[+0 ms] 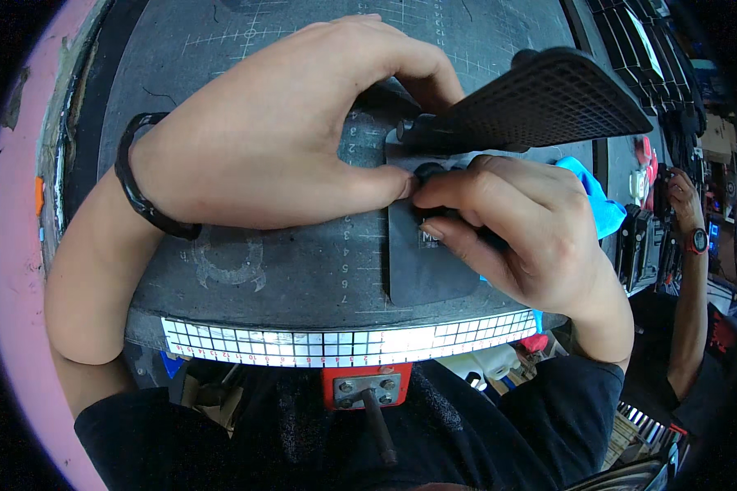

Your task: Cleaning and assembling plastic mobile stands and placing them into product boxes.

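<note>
Both hands pinch a small black knob (427,172) at mat centre: left hand (270,131) thumb from 9 o'clock, right hand (516,229) fingers closed on it. Risk: knob slips, grid panel (540,102) tips off the flat black plate (430,262).

Dark grey cutting mat (303,270), white grid lines; black grid-textured plastic panel (540,102); checkered white ruler strip (344,342); bright blue cloth (594,200); red clamp bracket (367,386).
</note>
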